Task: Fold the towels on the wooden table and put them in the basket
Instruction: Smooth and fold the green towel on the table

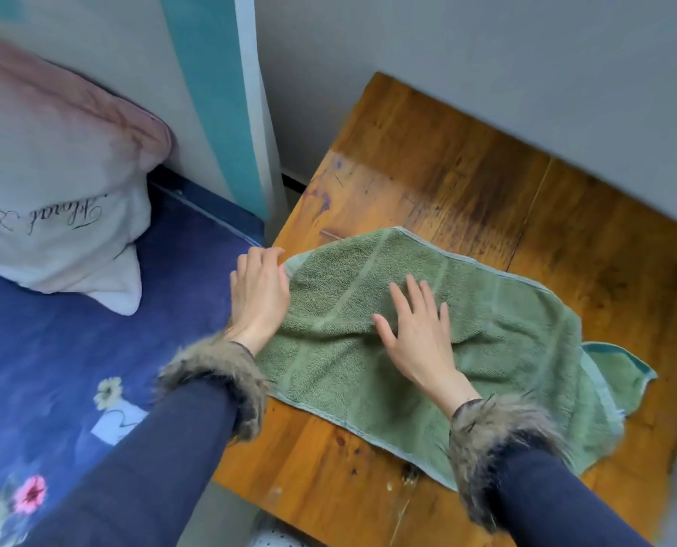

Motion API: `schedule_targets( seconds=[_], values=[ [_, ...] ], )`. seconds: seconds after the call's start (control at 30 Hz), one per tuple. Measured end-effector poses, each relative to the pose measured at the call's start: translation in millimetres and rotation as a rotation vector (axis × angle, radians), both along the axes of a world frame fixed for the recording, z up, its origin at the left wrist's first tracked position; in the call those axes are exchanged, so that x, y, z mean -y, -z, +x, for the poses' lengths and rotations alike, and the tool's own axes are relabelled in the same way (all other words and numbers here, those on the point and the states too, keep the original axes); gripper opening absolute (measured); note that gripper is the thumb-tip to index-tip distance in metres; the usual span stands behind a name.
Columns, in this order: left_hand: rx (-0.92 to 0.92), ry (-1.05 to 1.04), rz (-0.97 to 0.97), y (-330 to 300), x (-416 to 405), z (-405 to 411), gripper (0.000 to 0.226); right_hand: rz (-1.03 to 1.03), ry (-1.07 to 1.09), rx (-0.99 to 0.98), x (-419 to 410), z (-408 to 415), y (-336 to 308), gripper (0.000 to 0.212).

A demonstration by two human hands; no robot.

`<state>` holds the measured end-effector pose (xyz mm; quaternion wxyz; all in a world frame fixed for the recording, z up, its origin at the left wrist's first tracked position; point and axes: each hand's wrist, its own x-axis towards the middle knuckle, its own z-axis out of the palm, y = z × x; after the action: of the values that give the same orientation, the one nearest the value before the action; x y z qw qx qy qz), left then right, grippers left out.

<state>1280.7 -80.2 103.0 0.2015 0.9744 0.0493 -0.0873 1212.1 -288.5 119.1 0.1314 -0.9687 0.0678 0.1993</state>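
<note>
— Where's the towel sitting right now?

— The green towel lies spread across the wooden desk, mostly flat, with a crease running under my right palm and its right end rumpled. There's a darker green edge poking out past that end; I can't tell if it's a second towel or this one's own hem turned over. No basket in view from here.

— And your hands?

— My right hand lies flat on the middle of the cloth, fingers straight and spread, pressing it down. My left hand is at the towel's left edge, right by the corner, fingers curled over. Whether that grip has actually closed on the hem or only rests against it, I can't tell.

— How do you expect it to handle?

— Terry cloth: light, soft, floppy, no stiffness at all. It should sag from wherever I lift it, and it'll likely drag on the wood rather than slide. Nothing fragile about it.

— So where would you take it?

— At the corners along the stitched hem, one in each hand, since the hem is the firmest part. Pinching mid-cloth would just bunch it. I'd smooth the rumpled right end first.
</note>
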Motion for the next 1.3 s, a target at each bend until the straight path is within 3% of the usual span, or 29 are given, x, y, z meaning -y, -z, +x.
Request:
schedule_targets(
  seconds=[0.17,0.27,0.4,0.47,0.53,0.63,0.7,0.8,0.9,0.93,1.0,1.1,1.2,1.3],
  values=[
    [-0.107,0.125,-0.090,-1,35,41,0.037,0.030,-0.034,-0.067,-5,23,2,0.063],
    [-0.139,0.177,-0.195,-8,44,43,0.025,0.004,-0.062,-0.178,-2,22,7,0.067],
    [0.358,0.409,-0.269,-20,38,31,0.009,0.009,-0.081,-0.136,-2,17,9,0.069],
    [0.459,0.542,-0.200,-15,33,23,0.011,-0.002,-0.086,-0.113,-4,16,11,0.069],
    [0.337,0.497,-0.183,-10,31,19,0.019,-0.023,-0.087,-0.099,-5,15,13,0.070],
    [0.068,0.132,-0.351,-10,31,28,0.032,-0.037,-0.093,-0.110,-6,12,15,0.071],
    [-0.094,-0.004,-0.303,-9,35,45,0.034,-0.036,-0.098,-0.116,-5,11,14,0.071],
    [-0.432,-0.007,-0.209,-13,41,70,0.028,-0.033,-0.100,-0.116,-4,11,13,0.071],
    [-0.579,-0.059,-0.373,-19,45,84,0.024,-0.043,-0.100,-0.126,-4,13,11,0.071],
    [-0.507,-0.085,-0.461,-22,47,85,0.024,-0.046,-0.099,-0.127,-4,14,10,0.071],
    [-0.193,-0.078,-0.564,-28,48,85,0.023,-0.048,-0.093,-0.121,-4,15,9,0.071],
    [0.158,-0.022,-0.561,-27,46,83,0.026,-0.051,-0.066,-0.085,-6,17,8,0.071],
    [0.280,0.019,-0.370,-18,35,75,0.037,-0.038,-0.001,0.019,-8,16,6,0.066],
    [0.281,0.215,-0.187,-6,28,40,0.045,-0.066,0.049,0.104,-12,5,7,0.060]
  ],
)
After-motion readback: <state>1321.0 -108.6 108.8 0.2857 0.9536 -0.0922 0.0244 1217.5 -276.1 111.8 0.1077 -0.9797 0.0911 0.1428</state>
